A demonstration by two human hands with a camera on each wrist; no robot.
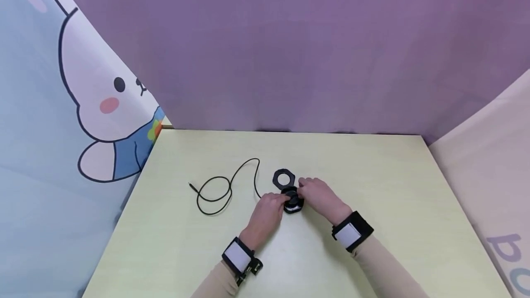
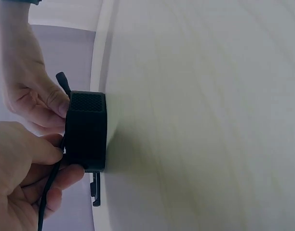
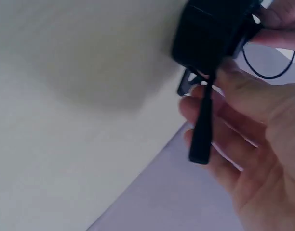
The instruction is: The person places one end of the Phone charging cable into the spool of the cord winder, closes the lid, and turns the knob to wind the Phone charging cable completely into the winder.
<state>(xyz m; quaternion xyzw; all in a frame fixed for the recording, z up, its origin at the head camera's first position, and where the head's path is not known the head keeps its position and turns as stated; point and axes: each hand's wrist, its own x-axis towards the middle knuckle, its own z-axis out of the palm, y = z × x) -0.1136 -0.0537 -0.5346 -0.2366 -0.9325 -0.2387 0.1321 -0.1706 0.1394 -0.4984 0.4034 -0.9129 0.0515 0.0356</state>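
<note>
Black many-sided device (image 1: 293, 203) found near the middle of the pale table (image 1: 364, 164), between the two hands; whether its full weight is borne by the tabletop cannot be told. A textured panel (image 2: 87, 102) is shown on its side in the left wrist view. A slim black tab (image 3: 201, 139) is seen jutting from it in the right wrist view, in front of the fingers.

Device gripped from both sides. Its left side is pinched by the left hand (image 1: 267, 213), thumb and bent fingers set at its edge; its right side is held by the right hand (image 1: 323, 199), thumb against the body, other fingers curled near the tab.

A black cable (image 1: 230, 183) is passed along the left fingertips in the left wrist view. On the table it is laid out to the left in loose loops, ended by a small plug (image 1: 192, 187). Just beyond the device, a flat black ring (image 1: 292, 180) is laid on the table — angular outside, round hole within.

A black strap with a white pad is worn on each wrist, over beige sleeves. Table backed by a purple cloth (image 1: 290, 49); flanked at left by a blue cloth (image 1: 37, 128) printed with a cartoon animal (image 1: 103, 82), at right by a pale cloth (image 1: 488, 164) with partly seen lettering.
</note>
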